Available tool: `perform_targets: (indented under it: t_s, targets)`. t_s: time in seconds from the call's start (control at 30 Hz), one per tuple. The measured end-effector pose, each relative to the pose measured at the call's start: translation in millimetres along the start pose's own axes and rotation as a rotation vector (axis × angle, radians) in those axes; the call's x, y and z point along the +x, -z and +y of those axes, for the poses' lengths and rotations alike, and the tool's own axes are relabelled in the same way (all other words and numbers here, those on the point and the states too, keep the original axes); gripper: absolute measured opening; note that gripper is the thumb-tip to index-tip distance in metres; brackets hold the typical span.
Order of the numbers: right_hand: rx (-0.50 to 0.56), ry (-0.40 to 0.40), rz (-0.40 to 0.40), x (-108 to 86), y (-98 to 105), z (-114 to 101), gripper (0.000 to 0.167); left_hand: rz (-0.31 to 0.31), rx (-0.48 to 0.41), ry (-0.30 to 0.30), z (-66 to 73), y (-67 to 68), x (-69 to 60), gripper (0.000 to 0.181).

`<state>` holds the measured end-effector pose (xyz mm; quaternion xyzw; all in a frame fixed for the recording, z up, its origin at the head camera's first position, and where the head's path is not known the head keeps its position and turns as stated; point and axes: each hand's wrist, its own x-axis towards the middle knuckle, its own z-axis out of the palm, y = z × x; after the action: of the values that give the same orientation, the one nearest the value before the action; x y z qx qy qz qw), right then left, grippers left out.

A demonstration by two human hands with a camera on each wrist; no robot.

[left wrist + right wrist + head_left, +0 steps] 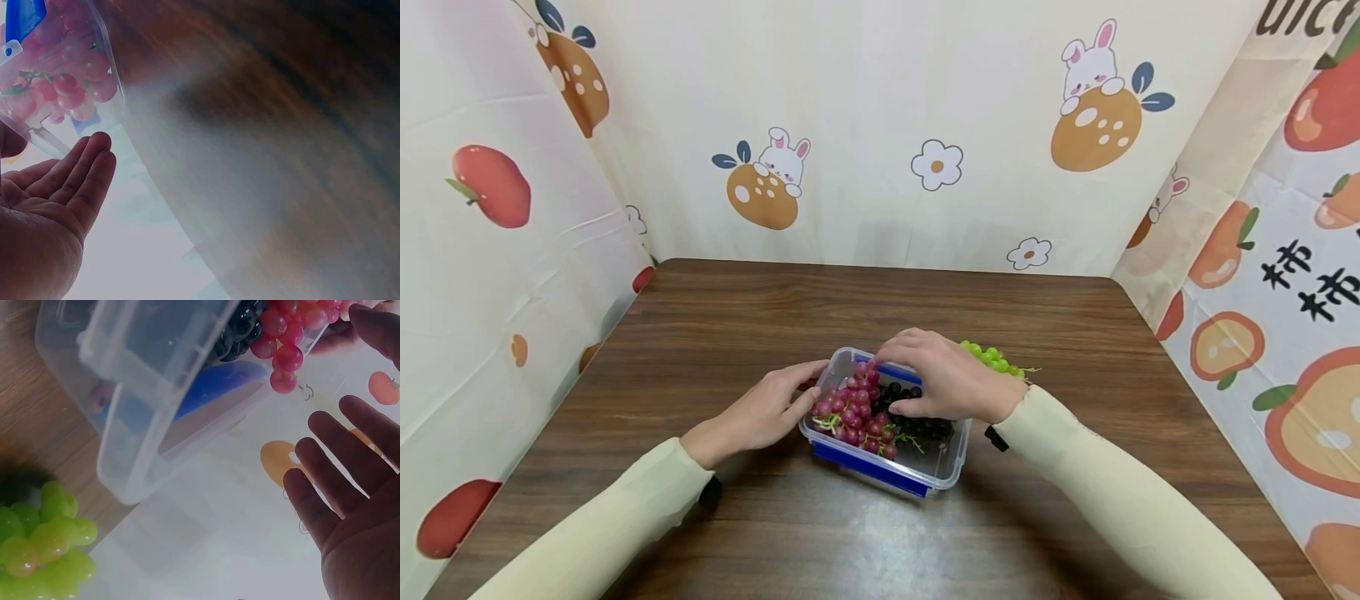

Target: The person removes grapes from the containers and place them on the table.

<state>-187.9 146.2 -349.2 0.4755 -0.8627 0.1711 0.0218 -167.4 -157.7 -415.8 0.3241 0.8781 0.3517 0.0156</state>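
Red grapes (847,408) and black grapes (938,427) lie in a clear box (953,477) on a brown table (760,308) ringed by fruit-print curtains (865,83), the left hand (765,415) at its left end, the right hand (951,379) over it, green grapes (996,361) beyond. From the left wrist, straight, ungrasping fingers lie by the box wall. From the right wrist, straight, parted fingers hold nothing, near the red grapes.

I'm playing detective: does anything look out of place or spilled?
I see no spill. A bit odd: the green grapes lie on the table, while red grapes and black grapes sit inside the plastic box, which stands askew to the table's edge.
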Motion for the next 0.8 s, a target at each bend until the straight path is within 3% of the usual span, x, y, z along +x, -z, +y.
perform_targets:
  t_s: [0.8]
  targets:
    - [-0.057,0.083,-0.014,16.0,-17.3,-6.9,0.062,-0.002,-0.010,-0.012,-0.5,0.7,0.8,0.047]
